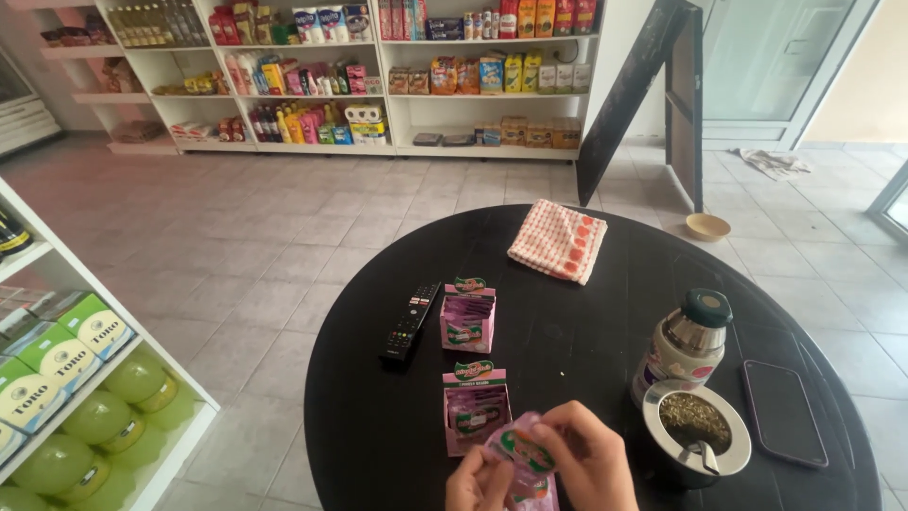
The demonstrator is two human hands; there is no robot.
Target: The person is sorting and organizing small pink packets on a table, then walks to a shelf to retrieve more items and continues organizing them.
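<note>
Hands, left [480, 484] and right [591, 461], pinch a pink sachet [520, 454] over the black table [605, 331].

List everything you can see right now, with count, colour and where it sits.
round table: 1, black, centre of view
display boxes: 2, pink, open, middle of table, one nearer the hands
sachet: 1, pink with a green and red mark, held by both hands
remote control: 1, black, left of the boxes
folded cloth: 1, orange and white check, far side of table
flask: 1, steel with green cap, right
cup of dried herb: 1, metal straw in it, below flask
phone: 1, dark, right edge
bowl: 1, tan, on floor
shelves: white, stocked, back wall
left hand: 1, on sachet
right hand: 1, on sachet
</note>
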